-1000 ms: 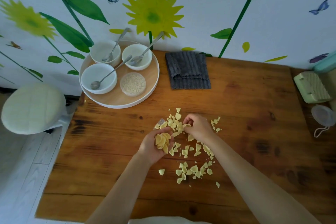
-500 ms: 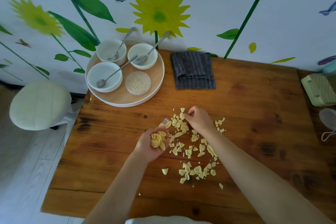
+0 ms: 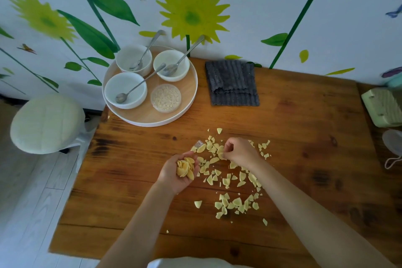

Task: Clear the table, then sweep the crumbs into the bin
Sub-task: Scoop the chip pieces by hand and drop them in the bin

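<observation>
left hand [image 3: 174,175]: cups crumbs [image 3: 230,180] | right hand [image 3: 239,151]: pinches crumb

left hand [image 3: 174,175] – bare, no sleeve | right hand [image 3: 240,151] – bare, forearm uncovered

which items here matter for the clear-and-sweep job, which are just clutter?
In play: crumbs on table; left hand cupping a pile; right hand pinching more; tray of bowls.
Lying about: grey cloth, stool, green box.

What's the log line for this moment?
left hand: cupped, holds chip pieces | right hand: pinches a piece from pile | crumbs: many on table
</observation>
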Demonstrator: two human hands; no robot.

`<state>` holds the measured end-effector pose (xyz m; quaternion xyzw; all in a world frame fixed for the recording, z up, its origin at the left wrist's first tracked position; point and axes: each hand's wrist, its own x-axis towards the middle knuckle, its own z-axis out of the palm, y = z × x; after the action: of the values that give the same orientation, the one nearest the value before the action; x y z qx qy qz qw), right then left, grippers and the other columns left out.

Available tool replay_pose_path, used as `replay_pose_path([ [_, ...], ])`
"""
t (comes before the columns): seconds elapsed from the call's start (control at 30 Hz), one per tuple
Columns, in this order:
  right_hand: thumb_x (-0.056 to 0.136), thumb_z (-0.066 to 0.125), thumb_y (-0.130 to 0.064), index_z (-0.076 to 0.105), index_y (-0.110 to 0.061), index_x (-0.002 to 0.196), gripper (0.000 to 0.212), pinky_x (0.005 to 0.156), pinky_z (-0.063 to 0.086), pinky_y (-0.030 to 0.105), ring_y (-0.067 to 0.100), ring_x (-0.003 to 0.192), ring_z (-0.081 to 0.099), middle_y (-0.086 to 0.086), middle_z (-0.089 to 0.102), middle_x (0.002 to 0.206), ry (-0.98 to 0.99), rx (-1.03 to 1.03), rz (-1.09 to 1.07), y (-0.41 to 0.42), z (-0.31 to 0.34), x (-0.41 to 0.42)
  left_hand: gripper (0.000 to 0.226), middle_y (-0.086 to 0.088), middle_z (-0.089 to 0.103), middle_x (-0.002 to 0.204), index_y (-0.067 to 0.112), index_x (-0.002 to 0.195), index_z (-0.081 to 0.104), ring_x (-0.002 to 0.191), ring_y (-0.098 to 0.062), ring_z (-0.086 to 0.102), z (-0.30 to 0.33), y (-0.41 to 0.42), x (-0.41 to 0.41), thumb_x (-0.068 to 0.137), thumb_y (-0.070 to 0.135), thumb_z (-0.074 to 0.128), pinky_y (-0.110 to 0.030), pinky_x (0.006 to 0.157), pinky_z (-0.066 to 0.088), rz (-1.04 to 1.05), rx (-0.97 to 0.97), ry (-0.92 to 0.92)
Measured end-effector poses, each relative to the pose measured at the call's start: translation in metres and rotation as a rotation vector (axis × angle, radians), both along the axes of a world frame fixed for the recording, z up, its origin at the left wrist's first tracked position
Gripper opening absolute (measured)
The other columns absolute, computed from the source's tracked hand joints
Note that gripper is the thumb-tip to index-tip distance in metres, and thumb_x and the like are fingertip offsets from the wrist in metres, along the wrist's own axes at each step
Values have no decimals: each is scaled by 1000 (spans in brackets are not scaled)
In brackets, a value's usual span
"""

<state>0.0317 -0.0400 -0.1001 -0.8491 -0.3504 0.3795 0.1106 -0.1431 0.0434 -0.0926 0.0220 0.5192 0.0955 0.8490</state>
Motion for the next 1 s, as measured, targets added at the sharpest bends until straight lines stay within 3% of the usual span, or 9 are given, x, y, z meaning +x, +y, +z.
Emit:
replay_pose_path([
  [0.23,79,70,-27,53,-22,102,29,66,45,30,13,79,55,-8,55,85,-83,2,15,3,-1,-7,29,-13,60,84,4,89,62,74,-20,58,4,1,-2,96,14,36,-26,51,56,3,3,-1],
  [0.43,82,65,-23,56,-19,82,10,64,45,27,12,74,53,-4,56,90,-117,15,60,-2,0,-7,29,-14,60,85,3,91,62,73,-21,57,2,-1,-2,96,14,35,-27,50,56,-3,6,3],
  [0.73,83,61,-14,57,-17,82,6,65,49,32,14,68,56,-5,57,80,-5,100,-48,-10,3,-2,29,-14,60,85,3,90,62,73,-21,58,1,-3,-3,96,14,36,-27,50,56,-6,15,0],
  [1.0,82,64,-13,57,-16,79,8,64,43,22,12,70,53,-3,57,77,201,259,-91,-6,27,-8,28,-15,59,86,2,89,63,75,-22,58,3,-5,2,95,13,38,-29,57,56,-21,19,5],
])
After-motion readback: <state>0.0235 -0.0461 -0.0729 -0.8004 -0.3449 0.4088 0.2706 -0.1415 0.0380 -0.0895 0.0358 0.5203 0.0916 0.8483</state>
